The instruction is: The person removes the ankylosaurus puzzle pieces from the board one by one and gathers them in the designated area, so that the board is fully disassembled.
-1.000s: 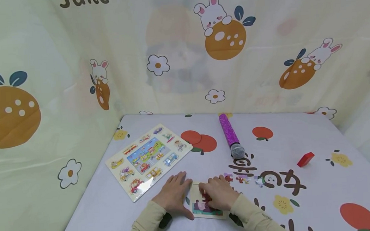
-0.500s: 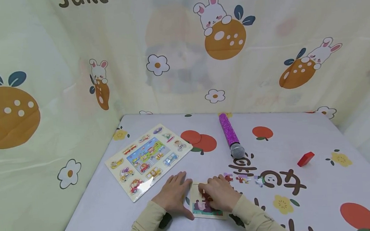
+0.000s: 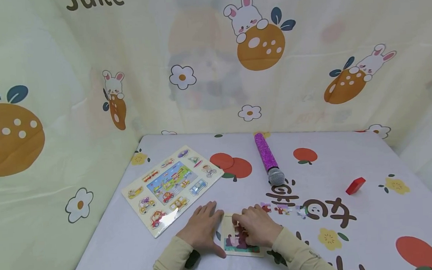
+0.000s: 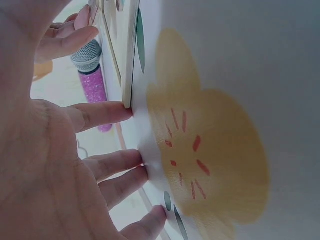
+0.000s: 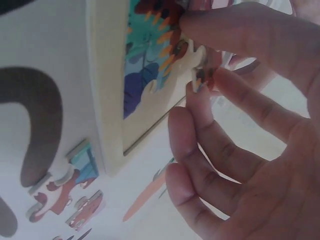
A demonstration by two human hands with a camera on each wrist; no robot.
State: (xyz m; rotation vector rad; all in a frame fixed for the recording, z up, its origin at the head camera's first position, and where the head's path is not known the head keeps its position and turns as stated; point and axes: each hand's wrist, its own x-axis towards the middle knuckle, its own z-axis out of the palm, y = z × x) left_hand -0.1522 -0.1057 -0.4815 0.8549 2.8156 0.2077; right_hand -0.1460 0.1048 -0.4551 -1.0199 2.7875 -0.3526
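Note:
A small jigsaw board (image 3: 227, 222) with a cream frame lies at the table's front, partly filled with a coloured animal picture. Spread flat beside its left edge, my left hand (image 3: 202, 231) has straight fingers; in the left wrist view one fingertip (image 4: 125, 111) touches the frame's corner. My right hand (image 3: 259, 228) is over the board and pinches a small puzzle piece (image 5: 199, 79) between thumb and fingers, above a bare gap in the picture. From the head view that piece is hidden by the hand. Loose puzzle pieces (image 3: 281, 210) lie to the right of the board.
A larger vehicle puzzle board (image 3: 172, 183) lies at the left. Behind the hands lies a glittery purple microphone (image 3: 264, 150), its grey head toward me. A red block (image 3: 355, 186) stands at the right. Printed curtains (image 3: 212, 69) rise along the table's far and side edges.
Both hands stay nearly in place at the jigsaw board, the right still pinching at its upper part. The head view has shifted very slightly.

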